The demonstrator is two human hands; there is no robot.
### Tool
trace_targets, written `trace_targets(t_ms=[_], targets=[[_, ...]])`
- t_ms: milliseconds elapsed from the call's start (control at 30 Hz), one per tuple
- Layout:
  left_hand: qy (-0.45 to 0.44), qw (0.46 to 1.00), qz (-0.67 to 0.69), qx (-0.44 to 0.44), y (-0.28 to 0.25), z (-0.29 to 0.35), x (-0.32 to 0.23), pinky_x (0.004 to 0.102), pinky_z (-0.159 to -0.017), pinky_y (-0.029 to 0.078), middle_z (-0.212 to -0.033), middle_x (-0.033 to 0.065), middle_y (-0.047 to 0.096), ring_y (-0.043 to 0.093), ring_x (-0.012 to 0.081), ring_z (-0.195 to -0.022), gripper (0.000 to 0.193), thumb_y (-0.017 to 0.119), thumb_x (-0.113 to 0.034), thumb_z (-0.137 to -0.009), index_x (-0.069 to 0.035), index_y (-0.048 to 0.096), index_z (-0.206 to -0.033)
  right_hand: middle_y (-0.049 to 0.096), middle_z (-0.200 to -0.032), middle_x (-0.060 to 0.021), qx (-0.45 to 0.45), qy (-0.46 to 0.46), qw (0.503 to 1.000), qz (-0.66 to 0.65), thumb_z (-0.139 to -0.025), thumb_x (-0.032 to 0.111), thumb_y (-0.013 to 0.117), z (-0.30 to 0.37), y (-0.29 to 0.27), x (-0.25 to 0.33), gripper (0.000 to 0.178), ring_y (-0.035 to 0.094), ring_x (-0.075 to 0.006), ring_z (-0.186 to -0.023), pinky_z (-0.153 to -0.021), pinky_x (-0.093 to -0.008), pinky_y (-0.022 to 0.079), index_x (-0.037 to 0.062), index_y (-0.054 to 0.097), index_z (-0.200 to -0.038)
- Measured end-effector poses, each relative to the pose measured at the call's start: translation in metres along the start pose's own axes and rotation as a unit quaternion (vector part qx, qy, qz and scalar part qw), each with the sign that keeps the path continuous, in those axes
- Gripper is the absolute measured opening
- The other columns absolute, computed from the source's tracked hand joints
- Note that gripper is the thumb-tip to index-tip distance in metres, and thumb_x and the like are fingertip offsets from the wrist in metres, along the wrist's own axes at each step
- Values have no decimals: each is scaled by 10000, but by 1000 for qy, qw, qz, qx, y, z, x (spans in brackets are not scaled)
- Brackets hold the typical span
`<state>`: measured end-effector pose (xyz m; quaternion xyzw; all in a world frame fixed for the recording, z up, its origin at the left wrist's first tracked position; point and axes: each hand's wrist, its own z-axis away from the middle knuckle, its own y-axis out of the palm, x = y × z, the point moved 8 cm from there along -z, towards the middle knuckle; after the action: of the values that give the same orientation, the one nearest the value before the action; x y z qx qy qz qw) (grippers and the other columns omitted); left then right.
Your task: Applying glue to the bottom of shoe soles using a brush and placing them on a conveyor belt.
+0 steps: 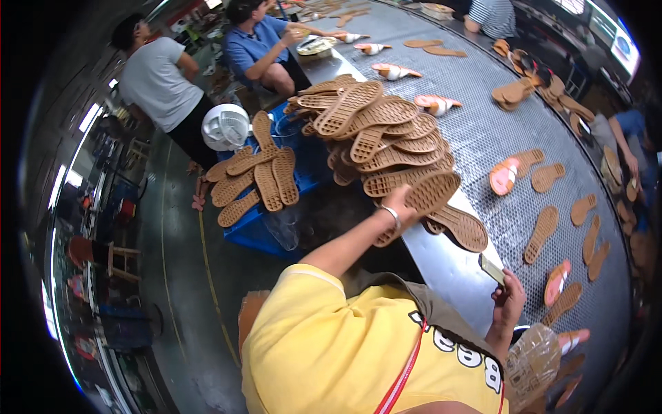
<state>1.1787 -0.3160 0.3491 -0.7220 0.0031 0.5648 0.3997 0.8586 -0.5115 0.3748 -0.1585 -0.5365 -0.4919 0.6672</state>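
My left hand [398, 207], with a band on its wrist, is closed on a brown shoe sole [436, 192] with a gridded underside. It is beside a big heap of similar soles [386, 121]. Another sole [460, 228] lies on the metal table edge just beyond the hand. My right hand [509, 297] is closed around a flat, pale, narrow tool [492, 269] over the near side of the table; its exact kind is not clear. Below that wrist sits a clear plastic container or bag [532, 359].
A mesh conveyor belt [476, 138] carries scattered soles and orange-and-white sandals [505, 176]. On the left, a blue bin [248, 231] bears more soles [262, 169] near a white fan [226, 127]. Co-workers sit or stand at the far left [162, 83] and across the belt.
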Motion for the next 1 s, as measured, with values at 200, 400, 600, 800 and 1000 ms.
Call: trace_targets(t_ms=[200, 400, 600, 800, 1000], targets=[[38, 998, 47, -20, -116, -47, -65, 295, -805, 484, -991, 112, 606, 593, 171, -882, 535, 680, -40, -624, 22, 505, -1126, 554, -627, -33, -43, 2, 999, 6, -808, 97, 551, 5, -18, 6, 249, 489, -96, -452, -418, -203, 410, -44, 590, -1010], [-23, 1000, -2, 3, -244, -157, -41, 325, -861, 467, -1121, 164, 566, 578, 247, -982, 702, 716, -128, -634, 11, 397, -1244, 561, -651, -38, -61, -6, 998, 5, -808, 100, 553, 6, -20, 4, 254, 489, -96, -456, -420, -206, 411, -49, 587, -1010], [-95, 947, -308, -7, -238, -207, 90, 391, -929, 404, -1258, 195, 456, 461, 376, -1119, 689, 647, -367, -683, -93, 427, -1276, 558, -660, -39, -70, -10, 997, -9, -811, 91, 560, 7, -15, 0, 236, 488, -97, -455, -415, -210, 409, -49, 587, -999], [-142, 906, -380, -123, -236, -162, 12, 420, -979, 354, -1307, 127, 390, 412, 323, -1171, 566, 628, -345, -730, -146, 480, -1239, 527, -611, -24, -82, 3, 997, 10, -811, 124, 567, 7, -21, -11, 238, 487, -98, -460, -427, -221, 417, -10, 597, -1006], [278, 940, -184, -77, -104, -115, -78, 385, -790, 451, -870, 141, 613, 563, 304, -822, 232, 619, -155, -685, -44, 632, -888, 531, -611, -25, -84, 0, 996, 21, -818, 118, 560, 9, -13, -9, 233, 491, -98, -458, -423, -220, 416, -13, 594, -1007]])
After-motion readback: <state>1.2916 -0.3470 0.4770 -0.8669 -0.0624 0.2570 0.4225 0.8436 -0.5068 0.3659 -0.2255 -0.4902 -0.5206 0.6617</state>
